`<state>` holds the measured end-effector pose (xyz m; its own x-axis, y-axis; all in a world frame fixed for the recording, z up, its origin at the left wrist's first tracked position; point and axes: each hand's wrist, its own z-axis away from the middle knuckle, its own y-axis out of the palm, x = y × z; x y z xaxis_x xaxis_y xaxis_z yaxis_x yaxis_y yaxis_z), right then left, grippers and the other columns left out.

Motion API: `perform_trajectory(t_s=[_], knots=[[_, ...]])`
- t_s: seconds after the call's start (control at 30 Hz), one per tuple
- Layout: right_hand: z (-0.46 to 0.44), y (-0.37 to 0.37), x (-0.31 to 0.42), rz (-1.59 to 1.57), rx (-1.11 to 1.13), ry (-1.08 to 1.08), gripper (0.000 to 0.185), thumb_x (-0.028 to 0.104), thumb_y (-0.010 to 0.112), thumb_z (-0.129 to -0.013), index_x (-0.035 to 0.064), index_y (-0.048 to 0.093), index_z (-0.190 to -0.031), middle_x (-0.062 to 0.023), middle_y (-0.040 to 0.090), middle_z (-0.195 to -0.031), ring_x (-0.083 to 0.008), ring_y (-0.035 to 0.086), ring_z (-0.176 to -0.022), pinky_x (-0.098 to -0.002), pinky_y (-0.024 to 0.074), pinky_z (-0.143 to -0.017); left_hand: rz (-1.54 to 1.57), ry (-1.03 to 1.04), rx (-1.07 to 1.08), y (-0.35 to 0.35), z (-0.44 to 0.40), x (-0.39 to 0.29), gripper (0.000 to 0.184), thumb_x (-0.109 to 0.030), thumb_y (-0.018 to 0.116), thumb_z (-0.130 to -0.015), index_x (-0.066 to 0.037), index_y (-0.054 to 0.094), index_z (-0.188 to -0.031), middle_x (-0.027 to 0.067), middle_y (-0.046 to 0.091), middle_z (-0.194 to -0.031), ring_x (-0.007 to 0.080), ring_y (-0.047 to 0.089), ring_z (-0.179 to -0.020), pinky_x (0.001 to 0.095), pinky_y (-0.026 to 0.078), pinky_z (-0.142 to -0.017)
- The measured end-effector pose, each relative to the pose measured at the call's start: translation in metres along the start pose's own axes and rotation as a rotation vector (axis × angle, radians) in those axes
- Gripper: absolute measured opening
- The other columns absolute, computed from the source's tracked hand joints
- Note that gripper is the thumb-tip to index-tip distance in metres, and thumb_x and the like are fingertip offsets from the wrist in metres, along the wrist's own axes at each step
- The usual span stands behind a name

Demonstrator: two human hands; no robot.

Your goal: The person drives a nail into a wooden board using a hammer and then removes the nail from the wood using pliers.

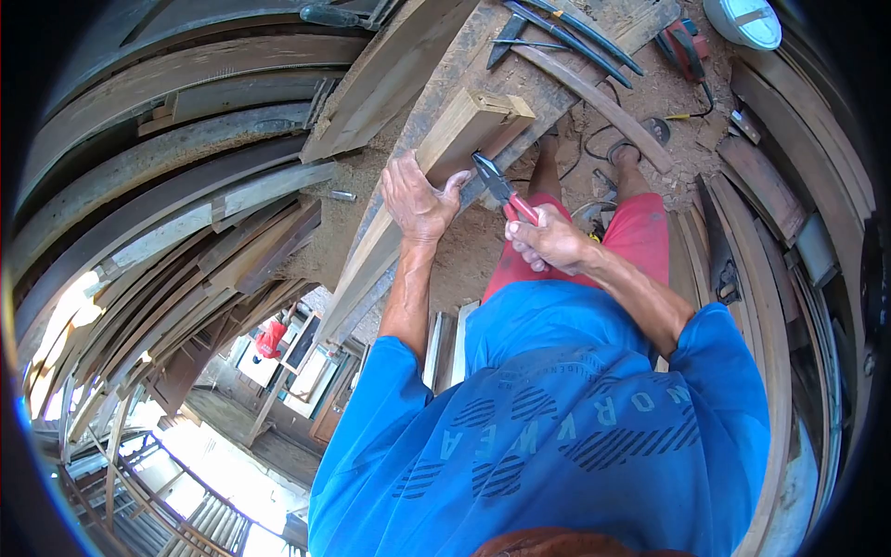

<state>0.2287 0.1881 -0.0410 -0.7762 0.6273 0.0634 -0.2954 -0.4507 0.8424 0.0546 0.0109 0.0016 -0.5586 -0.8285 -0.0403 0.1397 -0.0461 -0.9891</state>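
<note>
My left hand is wrapped over a long wooden beam, with the thumb against its near side. The beam lies along a rough workbench, and its sawn end points away from me. In my right hand is a pair of pliers with red handles, gripped with the fingers closed round them. The dark jaws meet the near side face of the beam, just ahead of my left thumb. Whether anything is between the jaws is too small to make out.
On the bench's far end lie a dark blue-black tool and a wooden handle. A red power tool with a cord and a white bucket stand on the sawdust floor. Stacked boards line both sides. A person in red is far behind.
</note>
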Motion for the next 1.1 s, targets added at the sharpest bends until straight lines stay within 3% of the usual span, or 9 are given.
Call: perform_trajectory(t_s=[0.1, 0.2, 0.37, 0.5, 0.6, 0.73, 0.83, 0.93, 1.1], knots=[[0.000, 0.016, -0.003, -0.615, 0.361, 0.055, 0.024, 0.033, 0.066, -0.107, 0.0123, 0.055, -0.104, 0.0078, 0.047, -0.079, -0.0038, 0.044, -0.063, -0.0236, 0.0406, -0.055, -0.002, 0.019, -0.010, -0.002, -0.001, -0.002, 0.091, -0.046, 0.097, -0.062, 0.002, 0.054, -0.126, 0.0206, 0.060, -0.103, 0.0412, 0.059, -0.095, 0.0518, 0.046, -0.085], [0.003, 0.027, 0.000, -0.725, 0.359, 0.061, 0.022, 0.033, 0.062, -0.109, 0.0128, 0.054, -0.103, 0.0071, 0.045, -0.079, -0.0044, 0.043, -0.065, -0.0221, 0.0373, -0.053, 0.006, 0.038, -0.030, -0.004, -0.002, -0.004, 0.091, -0.043, 0.098, -0.061, 0.003, 0.054, -0.126, 0.0206, 0.060, -0.101, 0.0414, 0.059, -0.093, 0.0514, 0.047, -0.083], [-0.006, -0.004, -0.008, 0.190, -0.097, -0.019, 0.021, 0.028, 0.064, -0.109, 0.0109, 0.056, -0.100, 0.0062, 0.047, -0.079, -0.0052, 0.045, -0.063, -0.0232, 0.0400, -0.052, 0.011, 0.033, -0.033, -0.005, -0.003, -0.003, 0.091, -0.044, 0.098, -0.061, 0.003, 0.055, -0.126, 0.0204, 0.059, -0.100, 0.0414, 0.059, -0.092, 0.0512, 0.047, -0.083], [0.004, 0.034, 0.001, -0.750, 0.245, 0.072, 0.029, 0.036, 0.070, -0.104, 0.0093, 0.057, -0.100, 0.0056, 0.050, -0.073, -0.0057, 0.047, -0.058, -0.0246, 0.0405, -0.051, 0.026, 0.006, -0.013, -0.002, -0.001, 0.000, 0.089, -0.046, 0.097, -0.062, 0.002, 0.055, -0.125, 0.0195, 0.060, -0.105, 0.0407, 0.059, -0.098, 0.0517, 0.047, -0.087], [0.056, 0.044, -0.011, -0.162, 0.312, -0.028, 0.029, 0.036, 0.070, -0.104, 0.0096, 0.057, -0.104, 0.0058, 0.049, -0.074, -0.0053, 0.047, -0.059, -0.0251, 0.0405, -0.051, 0.060, 0.006, 0.040, 0.001, -0.018, 0.012, 0.089, -0.046, 0.098, -0.062, 0.001, 0.055, -0.125, 0.0194, 0.061, -0.107, 0.0410, 0.060, -0.102, 0.0522, 0.048, -0.089], [0.069, -0.004, -0.024, 0.162, -0.266, -0.270, 0.029, 0.033, 0.068, -0.103, 0.0058, 0.058, -0.104, -0.0014, 0.054, -0.072, -0.0128, 0.053, -0.057, -0.0322, 0.0452, -0.052, 0.093, 0.010, 0.113, -0.005, -0.025, 0.017, 0.090, -0.044, 0.099, -0.064, -0.001, 0.055, -0.129, 0.0215, 0.064, -0.111, 0.0441, 0.063, -0.107, 0.0522, 0.051, -0.092], [0.065, -0.018, -0.021, 0.783, -0.505, -0.619, 0.024, 0.022, 0.062, -0.103, 0.0002, 0.054, -0.110, -0.0115, 0.060, -0.071, -0.0262, 0.063, -0.061, -0.0417, 0.0510, -0.058, 0.091, -0.026, 0.159, -0.009, -0.022, 0.011, 0.091, -0.041, 0.100, -0.064, 0.000, 0.053, -0.130, 0.0225, 0.065, -0.115, 0.0444, 0.062, -0.109, 0.0518, 0.051, -0.094], [0.065, -0.009, -0.015, 1.061, -0.621, -0.487, 0.026, 0.010, 0.056, -0.103, -0.0069, 0.050, -0.121, -0.0178, 0.071, -0.094, -0.0186, 0.069, -0.075, -0.0421, 0.0569, -0.066, 0.073, -0.041, 0.154, -0.009, -0.025, 0.011, 0.092, -0.040, 0.101, -0.063, 0.001, 0.053, -0.130, 0.0230, 0.064, -0.116, 0.0448, 0.062, -0.110, 0.0519, 0.051, -0.095], [0.054, 0.016, -0.008, 0.471, -0.296, -0.410, 0.027, 0.007, 0.053, -0.104, -0.0049, 0.046, -0.127, -0.0209, 0.072, -0.108, -0.0224, 0.074, -0.080, -0.0387, 0.0600, -0.071, 0.088, -0.012, 0.133, -0.006, -0.025, 0.015, 0.093, -0.044, 0.099, -0.061, 0.001, 0.053, -0.128, 0.0217, 0.062, -0.112, 0.0425, 0.061, -0.107, 0.0525, 0.049, -0.093]])
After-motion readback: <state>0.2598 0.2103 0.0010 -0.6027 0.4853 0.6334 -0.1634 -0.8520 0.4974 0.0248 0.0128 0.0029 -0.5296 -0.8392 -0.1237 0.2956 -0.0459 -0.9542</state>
